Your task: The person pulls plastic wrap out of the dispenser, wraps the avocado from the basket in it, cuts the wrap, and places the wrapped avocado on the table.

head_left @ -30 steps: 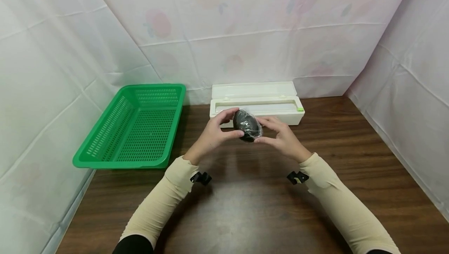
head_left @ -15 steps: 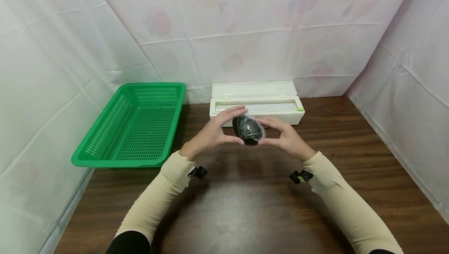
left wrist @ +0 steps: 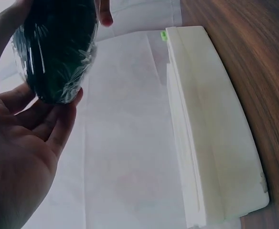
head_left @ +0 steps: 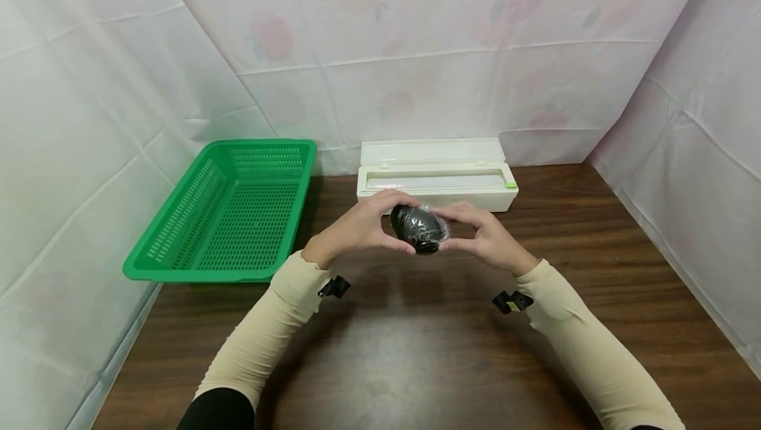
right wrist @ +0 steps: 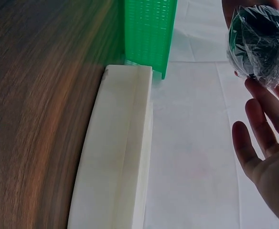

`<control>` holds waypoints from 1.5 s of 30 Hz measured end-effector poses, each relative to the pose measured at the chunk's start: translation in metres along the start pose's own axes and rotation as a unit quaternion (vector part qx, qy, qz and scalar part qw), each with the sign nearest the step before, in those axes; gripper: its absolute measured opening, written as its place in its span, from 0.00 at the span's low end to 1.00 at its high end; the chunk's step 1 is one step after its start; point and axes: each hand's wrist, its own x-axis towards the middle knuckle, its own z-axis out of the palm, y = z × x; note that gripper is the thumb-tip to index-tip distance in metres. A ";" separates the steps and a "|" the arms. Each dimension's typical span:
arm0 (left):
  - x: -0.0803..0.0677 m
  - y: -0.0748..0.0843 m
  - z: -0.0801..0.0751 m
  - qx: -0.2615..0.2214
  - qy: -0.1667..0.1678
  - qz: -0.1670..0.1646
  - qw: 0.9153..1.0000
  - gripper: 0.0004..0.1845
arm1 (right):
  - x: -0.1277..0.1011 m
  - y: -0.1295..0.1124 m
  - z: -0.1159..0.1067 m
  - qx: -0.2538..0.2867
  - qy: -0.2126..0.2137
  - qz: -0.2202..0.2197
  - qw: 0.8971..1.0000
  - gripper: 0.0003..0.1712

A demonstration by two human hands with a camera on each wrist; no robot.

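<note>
A dark, egg-shaped thing in clear plastic wrap [head_left: 421, 229] is held up above the table between both hands. My left hand [head_left: 361, 228] grips its left end, thumb below and fingers over the top. On the other end, my right hand [head_left: 484, 240] pinches the wrapped side between thumb and fingertips. The thing looks dark green in the left wrist view, with shiny, crinkled film [left wrist: 75, 78] over its lower end. Bunched film [right wrist: 273, 71] shows on the end facing the right palm, where several right fingers are spread apart. What the thing is inside the film cannot be told.
Behind the hands stands a long white plastic-wrap dispenser [head_left: 464, 201], lid raised, with a small green piece at its right end. A green slotted basket [head_left: 208, 278] sits on the left of the brown wooden table [head_left: 392, 364]. White patterned cloth [head_left: 416, 73] encloses the back and sides.
Both hands have come slightly nearer the body with the wrapped thing, which has turned to lie more level. The left fingers have shifted further over its top.
</note>
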 end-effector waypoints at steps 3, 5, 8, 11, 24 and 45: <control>0.000 0.001 0.000 0.007 -0.006 0.000 1.000 0.39 | -0.001 -0.001 0.000 0.002 -0.001 -0.008 1.000 0.36; 0.000 0.001 0.000 0.015 -0.009 0.000 1.000 0.39 | 0.000 -0.001 0.000 0.003 -0.004 -0.020 1.000 0.36; 0.000 0.001 0.000 0.023 -0.018 0.000 1.000 0.39 | 0.000 -0.001 -0.001 -0.001 -0.014 -0.039 0.999 0.34; 0.000 0.003 -0.001 0.025 -0.029 -0.008 0.999 0.38 | -0.001 0.000 -0.001 -0.011 -0.024 -0.055 0.998 0.32; 0.003 0.008 -0.001 0.053 -0.072 0.007 0.996 0.47 | -0.002 -0.006 -0.002 -0.055 -0.040 -0.074 0.995 0.32; 0.005 0.006 0.000 0.065 -0.054 0.002 0.996 0.36 | 0.001 -0.009 0.006 -0.145 -0.033 -0.081 0.986 0.47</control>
